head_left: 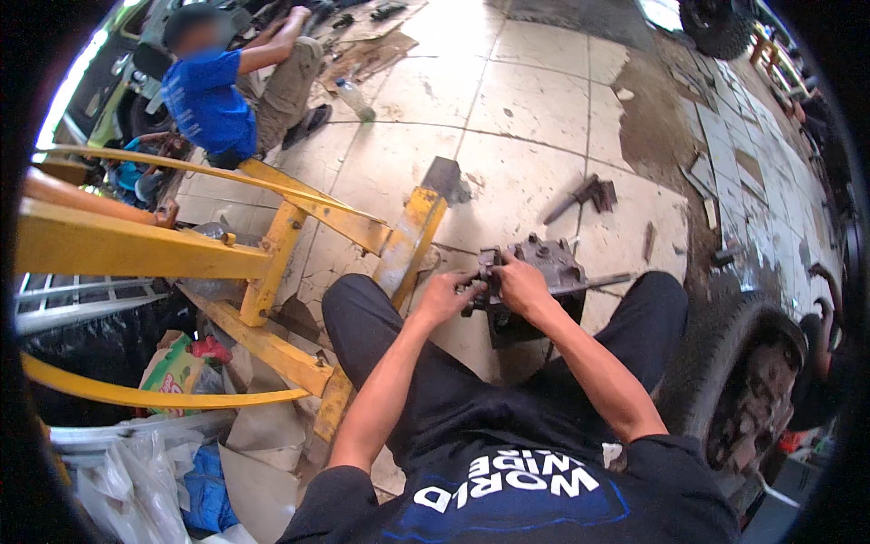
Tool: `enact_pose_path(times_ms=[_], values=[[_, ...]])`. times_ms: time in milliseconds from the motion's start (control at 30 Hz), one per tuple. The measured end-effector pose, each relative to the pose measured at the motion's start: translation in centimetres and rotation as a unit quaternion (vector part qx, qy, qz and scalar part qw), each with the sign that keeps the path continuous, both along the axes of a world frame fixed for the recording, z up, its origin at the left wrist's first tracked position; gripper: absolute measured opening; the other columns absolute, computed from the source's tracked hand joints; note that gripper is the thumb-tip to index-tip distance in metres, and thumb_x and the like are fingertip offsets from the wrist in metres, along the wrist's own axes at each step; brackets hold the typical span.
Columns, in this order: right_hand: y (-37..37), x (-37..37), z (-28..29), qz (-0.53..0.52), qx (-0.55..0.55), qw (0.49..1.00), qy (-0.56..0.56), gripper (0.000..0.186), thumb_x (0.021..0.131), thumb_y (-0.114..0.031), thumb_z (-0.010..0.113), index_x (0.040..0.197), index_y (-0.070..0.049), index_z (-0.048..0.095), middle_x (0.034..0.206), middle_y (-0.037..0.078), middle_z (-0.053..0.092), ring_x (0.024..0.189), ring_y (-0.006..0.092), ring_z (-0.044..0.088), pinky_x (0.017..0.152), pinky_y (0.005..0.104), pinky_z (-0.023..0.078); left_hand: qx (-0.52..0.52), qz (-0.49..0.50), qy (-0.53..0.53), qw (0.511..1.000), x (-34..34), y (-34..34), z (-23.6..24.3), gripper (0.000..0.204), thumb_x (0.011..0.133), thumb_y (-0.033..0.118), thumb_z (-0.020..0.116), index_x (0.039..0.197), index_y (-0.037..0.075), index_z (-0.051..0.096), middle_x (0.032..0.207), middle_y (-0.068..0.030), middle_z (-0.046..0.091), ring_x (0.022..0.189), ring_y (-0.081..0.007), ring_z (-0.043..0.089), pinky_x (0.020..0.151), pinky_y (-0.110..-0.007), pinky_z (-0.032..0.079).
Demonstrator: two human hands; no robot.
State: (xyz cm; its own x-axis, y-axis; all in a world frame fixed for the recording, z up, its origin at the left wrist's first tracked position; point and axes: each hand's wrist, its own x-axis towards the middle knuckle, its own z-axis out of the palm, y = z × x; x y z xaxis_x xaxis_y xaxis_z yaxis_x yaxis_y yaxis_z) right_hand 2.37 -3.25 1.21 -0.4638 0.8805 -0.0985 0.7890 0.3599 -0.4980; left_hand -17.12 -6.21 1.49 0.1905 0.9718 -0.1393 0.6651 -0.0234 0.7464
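Between my legs a dark, greasy metal housing (553, 263) with bolt studs and a long side shaft (609, 280) rests on a dark support. My left hand (446, 296) is at its left side, fingers curled on a small part I cannot make out. My right hand (524, 288) reaches over the housing's upper left, fingers closed on a dark metal fitting (488, 261) there. Farther forward on the tiles (530, 91) lie a dark tubular metal part (577, 199) and a thin bar (649, 240).
A yellow steel frame (159, 238) fills the left. Beyond it sits a person (207, 104) in blue; another person's hand (165, 212) reaches in at left. A large tyre (702, 376) is at my right; plastic sheets and scraps (163, 476) lie lower left.
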Motion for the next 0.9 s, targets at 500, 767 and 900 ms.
enact_pose_path(times_ms=[500,767,900], values=[[0.8,0.1,-0.1,0.021,0.019,0.994,0.105,0.024,0.075,-0.02,0.073,0.092,-0.003,0.071,0.105,0.021,0.061,0.091,0.0412,0.065,0.08,0.0488,0.053,0.002,-0.025,0.02,0.999,-0.5,0.0,-0.7,0.047,0.087,0.049,0.066,0.116,0.011,0.07,0.094,-0.0218,0.07,0.084,-0.0338,0.069,0.075,-0.04,0.052],[0.6,-0.6,-1.3,-0.048,0.07,0.993,0.077,0.025,0.077,-0.025,0.075,0.092,-0.006,0.071,0.107,0.019,0.061,0.094,0.0411,0.064,0.076,0.0497,0.052,-0.025,-0.07,0.028,0.997,-1.1,1.4,-0.8,0.054,0.087,0.058,0.061,0.118,0.015,0.07,0.087,-0.0227,0.069,0.079,-0.034,0.069,0.073,-0.042,0.052],[2.1,0.7,2.3,0.038,-0.073,0.997,0.0,0.025,0.078,-0.018,0.067,0.101,-0.009,0.07,0.109,0.019,0.061,0.098,0.0403,0.063,0.082,0.0465,0.053,-0.005,-0.082,0.072,0.994,-1.8,1.2,-1.2,0.057,0.086,0.061,0.06,0.119,0.015,0.069,0.091,-0.0218,0.069,0.088,-0.0381,0.066,0.078,-0.045,0.051]])
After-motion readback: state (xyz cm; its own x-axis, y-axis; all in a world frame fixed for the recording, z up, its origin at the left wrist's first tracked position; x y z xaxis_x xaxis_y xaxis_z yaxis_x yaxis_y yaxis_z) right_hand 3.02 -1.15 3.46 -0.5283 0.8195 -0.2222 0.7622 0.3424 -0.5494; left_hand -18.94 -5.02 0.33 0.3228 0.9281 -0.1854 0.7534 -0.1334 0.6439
